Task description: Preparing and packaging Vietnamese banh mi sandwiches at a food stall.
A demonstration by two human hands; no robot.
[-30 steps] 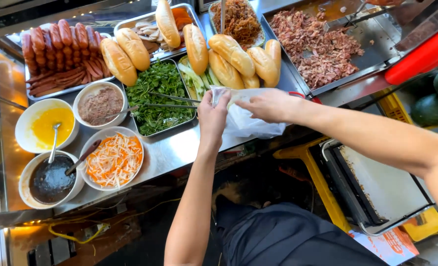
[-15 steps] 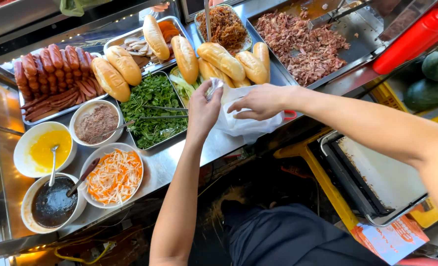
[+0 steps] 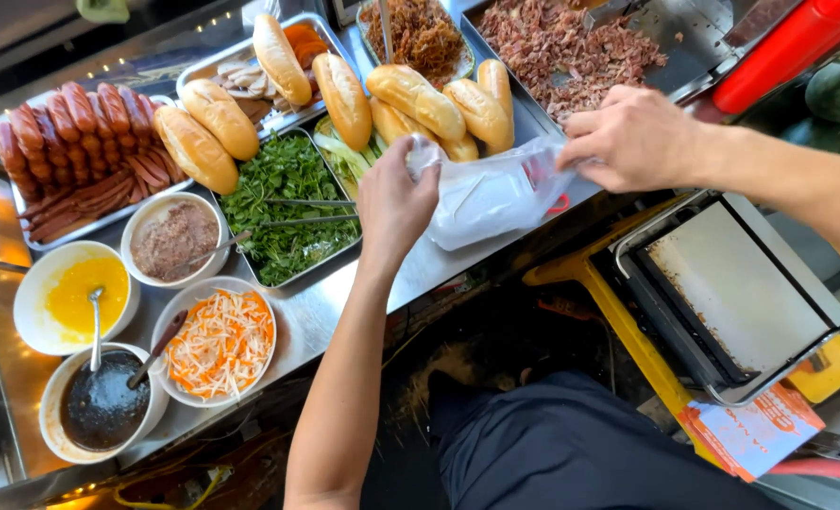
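The thin plastic bag hangs between my two hands, just over the front edge of the steel desk, its long axis running left to right. My left hand pinches its left end with fingers pressed together; my right hand grips the right end, fingers curled closed. Baguettes lie just behind.

The left hand was extended forward on a nearly straight bare arm with its fingers curled shut, while the right hand reached in from the right, knuckles up, fingers pinched closed.
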